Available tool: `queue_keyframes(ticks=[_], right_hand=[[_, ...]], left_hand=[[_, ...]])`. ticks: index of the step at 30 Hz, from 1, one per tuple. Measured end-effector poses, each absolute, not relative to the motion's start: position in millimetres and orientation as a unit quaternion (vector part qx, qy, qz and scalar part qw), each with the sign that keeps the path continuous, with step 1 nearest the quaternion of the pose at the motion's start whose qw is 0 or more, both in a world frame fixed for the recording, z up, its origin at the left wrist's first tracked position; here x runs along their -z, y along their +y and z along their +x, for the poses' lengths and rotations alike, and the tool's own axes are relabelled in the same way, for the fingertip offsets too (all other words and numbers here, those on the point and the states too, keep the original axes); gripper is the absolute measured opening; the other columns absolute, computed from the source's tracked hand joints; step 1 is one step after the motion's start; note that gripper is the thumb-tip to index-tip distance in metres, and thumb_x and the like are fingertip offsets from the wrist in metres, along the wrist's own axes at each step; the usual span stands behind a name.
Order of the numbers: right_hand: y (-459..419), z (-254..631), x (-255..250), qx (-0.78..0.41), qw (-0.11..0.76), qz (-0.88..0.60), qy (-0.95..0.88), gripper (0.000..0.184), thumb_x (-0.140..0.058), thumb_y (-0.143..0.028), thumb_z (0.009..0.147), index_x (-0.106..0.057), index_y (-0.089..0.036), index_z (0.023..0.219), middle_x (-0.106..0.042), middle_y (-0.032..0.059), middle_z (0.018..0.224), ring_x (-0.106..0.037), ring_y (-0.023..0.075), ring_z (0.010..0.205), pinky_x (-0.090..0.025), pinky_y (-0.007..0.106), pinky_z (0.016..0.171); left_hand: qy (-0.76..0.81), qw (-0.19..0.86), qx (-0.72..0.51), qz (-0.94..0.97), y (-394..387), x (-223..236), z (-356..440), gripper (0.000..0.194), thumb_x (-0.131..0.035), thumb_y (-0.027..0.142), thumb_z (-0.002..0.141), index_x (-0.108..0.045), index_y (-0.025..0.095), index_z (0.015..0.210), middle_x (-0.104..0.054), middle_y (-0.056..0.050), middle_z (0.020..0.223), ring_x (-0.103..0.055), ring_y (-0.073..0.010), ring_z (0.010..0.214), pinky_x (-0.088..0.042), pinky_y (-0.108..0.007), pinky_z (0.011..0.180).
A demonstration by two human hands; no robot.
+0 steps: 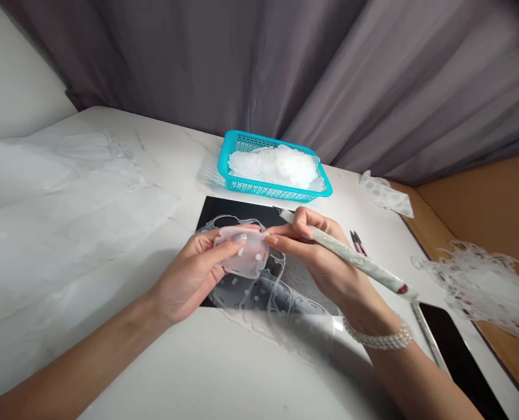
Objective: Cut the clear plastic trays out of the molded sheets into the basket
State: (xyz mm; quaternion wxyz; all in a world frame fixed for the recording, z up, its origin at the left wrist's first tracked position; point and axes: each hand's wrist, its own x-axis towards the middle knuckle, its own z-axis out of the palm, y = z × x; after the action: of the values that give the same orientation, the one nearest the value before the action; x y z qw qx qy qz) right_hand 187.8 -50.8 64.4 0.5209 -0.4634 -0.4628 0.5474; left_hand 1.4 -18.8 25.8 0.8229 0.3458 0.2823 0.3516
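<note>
Translucent plastic piece (242,254) is pinched between the thumb and fingertips of the left hand (193,274), held above a black sheet (213,216). Right hand (316,256) grips a marbled pen-style tool (351,259) in a narrow writing grasp, tip pointed away, one fingertip touching the piece's edge.

Tip of pen-shaped tool (351,262) too small to tell; middle of barrel hidden behind right hand (321,254). Translucent plastic piece (242,252) partly covered by fingers of left hand (189,274); underside unseen. Black sheet (237,213) largely hidden under hands. Small snips (358,242) too small for detail. Heap of white film (272,166) in teal basket (242,141): separate pieces indistinct. Lacy white film (482,286) blurred, cut off by right edge. Dark-screened device (456,350) cut off by bottom edge.
</note>
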Motion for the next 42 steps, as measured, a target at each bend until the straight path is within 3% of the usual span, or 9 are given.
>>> queue_keyframes(ticks=[8,16,22,28,30,34,42], right_hand=[[-48.0,195.9,-57.2,-0.541,0.533,-0.473,-0.446,0.039,-0.077,-0.015,0.079,-0.04,-0.022,0.069,-0.074,0.001,0.077,-0.069,0.0161,0.078,-0.049,0.028,0.07],[-45.0,200.8,-55.7,-0.545,0.526,-0.484,-0.437,0.039,-0.078,-0.015,0.078,-0.04,-0.022,0.07,-0.074,-0.0002,0.078,-0.068,0.0147,0.076,-0.049,0.027,0.07],[-45.9,201.5,-60.7,-0.475,0.543,-0.516,-0.463,0.044,-0.08,-0.02,0.076,-0.037,-0.023,0.067,-0.074,0.0003,0.08,-0.068,0.0171,0.08,-0.05,0.029,0.072],[-59.0,185.9,-68.9,-0.51,0.396,-0.53,-0.55,0.043,-0.076,-0.028,0.081,-0.037,-0.023,0.064,-0.059,-0.003,0.064,-0.061,0.016,0.068,-0.046,0.029,0.06],[-56.1,189.9,-66.4,-0.471,0.432,-0.537,-0.55,0.041,-0.074,-0.027,0.083,-0.037,-0.023,0.065,-0.058,-0.003,0.065,-0.061,0.0158,0.069,-0.046,0.029,0.062],[-41.9,206.3,-54.7,-0.434,0.522,-0.53,-0.508,0.039,-0.073,-0.026,0.084,-0.038,-0.023,0.067,-0.068,0.0007,0.076,-0.07,0.0206,0.09,-0.05,0.03,0.073],[-39.7,207.1,-47.2,-0.472,0.506,-0.535,-0.485,0.033,-0.071,-0.026,0.085,-0.042,-0.023,0.07,-0.068,0.0014,0.078,-0.07,0.0191,0.085,-0.052,0.032,0.075]], left_hand=[[0.275,0.85,-0.336,0.299,-16.6,-31.2,2.9,0.025,-0.059,0.024,0.093,-0.074,0.015,0.11,-0.074,-0.011,0.111,-0.07,-0.0237,0.1,-0.057,-0.031,0.083],[0.28,0.849,-0.33,0.303,-16.4,-32.0,1.2,0.026,-0.058,0.025,0.094,-0.072,0.012,0.111,-0.074,-0.013,0.112,-0.069,-0.0267,0.105,-0.058,-0.031,0.081],[0.344,0.842,-0.358,0.211,-14.7,-36.0,2.3,0.047,-0.06,0.035,0.093,-0.056,0.015,0.136,-0.061,-0.016,0.137,-0.06,-0.0315,0.123,-0.048,-0.046,0.105],[0.293,0.891,-0.304,0.167,-14.5,-39.3,-1.6,0.064,-0.035,0.053,0.1,-0.052,0.006,0.139,-0.059,-0.023,0.136,-0.058,-0.035,0.126,-0.043,-0.051,0.109],[0.275,0.897,-0.308,0.16,-13.9,-38.8,-2.8,0.064,-0.034,0.053,0.1,-0.05,0.006,0.141,-0.061,-0.023,0.135,-0.058,-0.0347,0.125,-0.042,-0.051,0.109],[0.265,0.901,-0.309,0.149,-12.9,-38.6,-3.7,0.065,-0.037,0.053,0.099,-0.046,0.009,0.145,-0.061,-0.022,0.135,-0.059,-0.0364,0.125,-0.04,-0.055,0.11],[0.262,0.902,-0.305,0.155,-14.3,-39.4,-3.4,0.064,-0.048,0.05,0.094,-0.047,0.011,0.145,-0.062,-0.02,0.135,-0.057,-0.0351,0.127,-0.042,-0.053,0.11]])
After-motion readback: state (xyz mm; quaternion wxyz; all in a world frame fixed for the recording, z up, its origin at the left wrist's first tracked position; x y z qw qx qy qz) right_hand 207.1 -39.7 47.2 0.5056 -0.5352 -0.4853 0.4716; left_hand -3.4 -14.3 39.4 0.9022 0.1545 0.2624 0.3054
